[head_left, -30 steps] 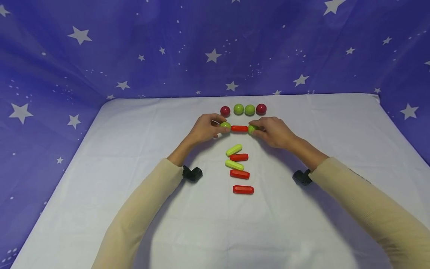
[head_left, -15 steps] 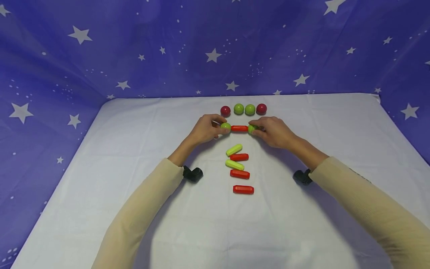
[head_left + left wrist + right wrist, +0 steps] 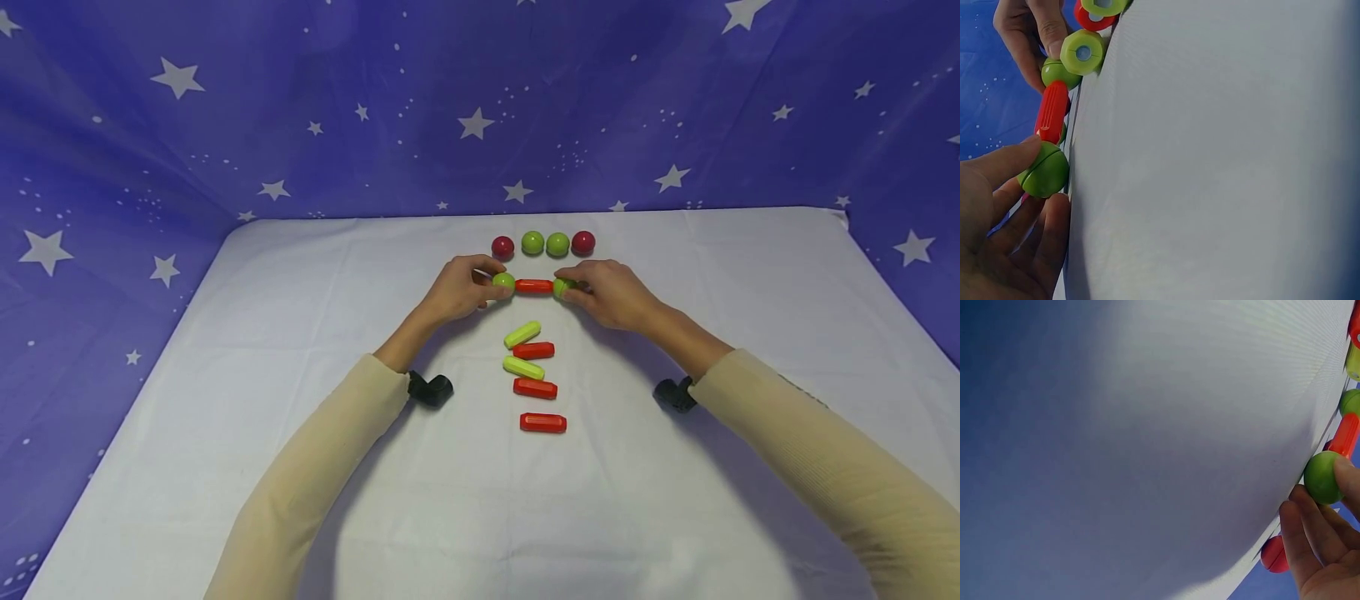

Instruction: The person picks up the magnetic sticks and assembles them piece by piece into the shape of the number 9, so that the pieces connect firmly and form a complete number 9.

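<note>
Between both hands a red rod lies sideways, with a green ball at each end. My left hand pinches the left green ball between thumb and fingers. The right green ball is pinched by my right hand, which covers part of it. In the left wrist view the red rod meets both balls end to end. The right wrist view has the thumb on the green ball, other fingers below it.
Behind the hands stands a row: a red ball, two green balls and another red ball. Nearer lie yellow-green rods and red rods on the white cloth. A starry blue backdrop rises behind.
</note>
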Demonstrator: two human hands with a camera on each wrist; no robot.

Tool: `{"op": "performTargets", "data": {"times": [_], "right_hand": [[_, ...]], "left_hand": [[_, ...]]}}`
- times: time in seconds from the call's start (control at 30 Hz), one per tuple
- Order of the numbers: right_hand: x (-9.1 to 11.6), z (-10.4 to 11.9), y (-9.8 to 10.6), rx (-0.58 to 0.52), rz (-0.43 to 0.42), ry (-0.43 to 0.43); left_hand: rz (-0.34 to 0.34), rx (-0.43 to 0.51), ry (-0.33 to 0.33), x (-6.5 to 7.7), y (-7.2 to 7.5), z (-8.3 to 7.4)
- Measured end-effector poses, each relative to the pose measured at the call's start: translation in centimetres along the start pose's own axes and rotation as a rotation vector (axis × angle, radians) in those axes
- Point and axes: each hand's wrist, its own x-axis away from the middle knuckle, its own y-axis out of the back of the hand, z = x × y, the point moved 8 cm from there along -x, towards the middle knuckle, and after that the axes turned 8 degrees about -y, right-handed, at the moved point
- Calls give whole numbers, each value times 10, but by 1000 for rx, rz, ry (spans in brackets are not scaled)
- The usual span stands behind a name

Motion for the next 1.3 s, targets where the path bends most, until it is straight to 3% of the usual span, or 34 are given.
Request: {"op": "performTargets", "data": {"times": [0.43, 0.67, 0.97, 1.3], "right_hand": [[-1, 0, -2, 12, 7, -3], [0, -1, -1, 18, 5, -18], [-1, -1, -1, 15, 8, -10], [0, -1, -2, 16, -3, 12]], "left_hand": [[-22, 3, 6, 4, 2, -1], [-73, 5, -61, 15, 7, -10], [28, 19, -52, 37, -12, -24], [133, 2, -45, 40, -36, -32]]}}
